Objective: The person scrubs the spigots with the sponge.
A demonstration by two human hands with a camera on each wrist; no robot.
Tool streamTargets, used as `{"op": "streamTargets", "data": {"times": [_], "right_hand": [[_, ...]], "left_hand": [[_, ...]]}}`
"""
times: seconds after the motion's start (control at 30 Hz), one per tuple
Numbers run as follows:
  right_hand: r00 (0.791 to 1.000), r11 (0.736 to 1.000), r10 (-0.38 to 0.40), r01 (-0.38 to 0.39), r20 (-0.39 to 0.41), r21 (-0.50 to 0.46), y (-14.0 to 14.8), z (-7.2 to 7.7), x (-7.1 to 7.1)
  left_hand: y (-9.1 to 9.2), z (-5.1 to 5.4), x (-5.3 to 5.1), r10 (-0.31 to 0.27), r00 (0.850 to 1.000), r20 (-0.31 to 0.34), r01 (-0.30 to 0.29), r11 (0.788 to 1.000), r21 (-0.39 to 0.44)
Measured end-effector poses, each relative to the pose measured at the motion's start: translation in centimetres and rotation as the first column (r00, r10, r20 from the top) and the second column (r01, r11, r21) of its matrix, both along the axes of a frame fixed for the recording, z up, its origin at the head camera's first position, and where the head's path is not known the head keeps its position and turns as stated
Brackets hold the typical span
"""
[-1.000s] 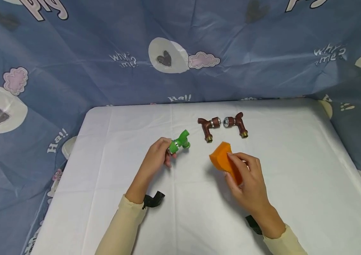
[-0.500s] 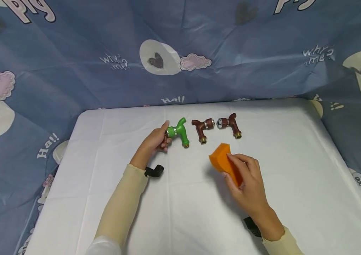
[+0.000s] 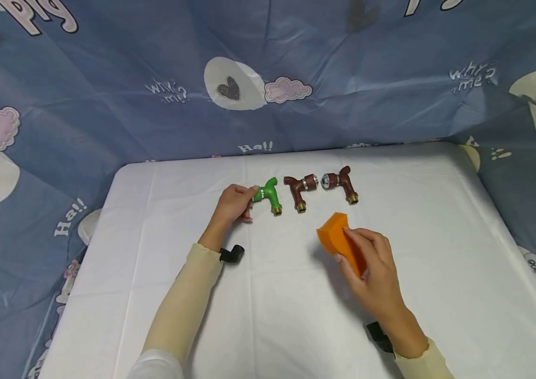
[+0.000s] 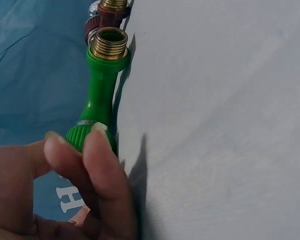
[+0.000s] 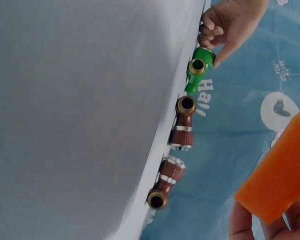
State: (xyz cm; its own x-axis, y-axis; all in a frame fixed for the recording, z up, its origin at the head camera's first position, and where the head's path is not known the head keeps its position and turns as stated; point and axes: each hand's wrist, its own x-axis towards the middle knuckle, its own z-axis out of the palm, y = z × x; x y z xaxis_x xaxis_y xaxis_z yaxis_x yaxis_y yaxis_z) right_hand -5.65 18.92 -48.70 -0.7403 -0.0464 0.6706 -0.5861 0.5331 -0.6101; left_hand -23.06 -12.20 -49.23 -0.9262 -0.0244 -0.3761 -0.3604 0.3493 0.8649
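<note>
My left hand (image 3: 235, 204) pinches the knob end of a green tap (image 3: 271, 196). The tap lies at the back of the table, its brass threaded end (image 4: 110, 44) towards me. My right hand (image 3: 375, 266) holds an orange sponge-like block (image 3: 339, 239) between thumb and fingers, above the table. The block's angled end shows in the right wrist view, with fingertips (image 5: 241, 220) under it. Right of the green tap lie two brown taps, one (image 3: 300, 190) beside it and another (image 3: 342, 184) further right, their knobs facing each other.
A white cloth covers the table (image 3: 286, 316). Behind it hangs a blue printed curtain (image 3: 367, 79), close to the taps. Black wrist mounts show at the left wrist (image 3: 233, 254) and the right wrist (image 3: 379, 337).
My left hand has carried the green tap away from me to the left of the brown taps, turning it so its threaded end points towards me. The right hand with the orange block barely moves.
</note>
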Motion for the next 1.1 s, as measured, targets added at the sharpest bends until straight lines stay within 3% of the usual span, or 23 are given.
{"op": "streamTargets", "data": {"times": [0.13, 0.23, 0.3, 0.4, 0.5, 0.57, 0.7, 0.77, 0.87, 0.9, 0.93, 1.0, 1.1], "right_hand": [[0.996, 0.998, -0.042, 0.038, 0.075, 0.052, 0.8, 0.0, 0.1], [0.969, 0.987, -0.134, 0.111, 0.207, 0.118, 1.7, 0.2, 0.2], [0.925, 0.971, -0.216, 0.17, 0.311, 0.169, 2.7, 0.5, 0.4], [0.843, 0.939, -0.326, 0.234, 0.428, 0.254, 4.7, 1.0, 0.5], [0.77, 0.901, -0.408, 0.251, 0.491, 0.355, 7.0, 1.3, 0.3], [0.717, 0.877, -0.452, 0.249, 0.531, 0.411, 8.3, 1.3, 0.2], [0.602, 0.845, -0.511, 0.222, 0.613, 0.486, 10.4, 1.1, 0.1], [0.577, 0.833, -0.526, 0.204, 0.624, 0.514, 11.0, 0.8, 0.1], [0.589, 0.804, -0.555, 0.198, 0.588, 0.56, 10.7, 0.7, 0.2], [0.613, 0.788, -0.567, 0.211, 0.55, 0.578, 10.3, 0.8, 0.3], [0.644, 0.778, -0.571, 0.225, 0.51, 0.587, 9.6, 1.0, 0.3], [0.726, 0.766, -0.547, 0.235, 0.417, 0.598, 7.7, 1.3, 0.4], [0.846, 0.781, -0.416, 0.144, 0.333, 0.608, 3.8, 1.6, 0.4]], "left_hand": [[-0.4, -0.2, 0.4, 0.025, 1.0, 0.003, -0.025, 0.999, 0.032], [-1.0, -0.1, 1.5, 0.038, 0.999, -0.007, -0.038, 0.999, 0.018], [-1.4, 0.0, 2.5, 0.033, 0.999, -0.039, -0.034, 0.999, -0.038], [-1.6, 0.6, 4.7, -0.004, 0.99, -0.139, -0.022, 0.982, -0.185], [-1.4, 1.2, 7.1, -0.07, 0.966, -0.25, -0.014, 0.947, -0.321], [-0.9, 1.7, 8.7, -0.135, 0.948, -0.289, 0.016, 0.924, -0.381], [0.2, 2.8, 11.3, -0.287, 0.905, -0.313, 0.084, 0.843, -0.531], [0.9, 3.3, 12.4, -0.334, 0.89, -0.311, 0.095, 0.802, -0.59], [1.7, 3.8, 13.7, -0.376, 0.867, -0.327, 0.092, 0.765, -0.637], [1.9, 3.9, 14.0, -0.388, 0.859, -0.334, 0.09, 0.756, -0.648], [2.2, 4.0, 14.4, -0.4, 0.85, -0.342, 0.088, 0.749, -0.657], [2.7, 4.0, 14.9, -0.425, 0.833, -0.355, 0.085, 0.73, -0.678], [3.5, 3.9, 15.5, -0.468, 0.815, -0.341, 0.104, 0.697, -0.709]]}}
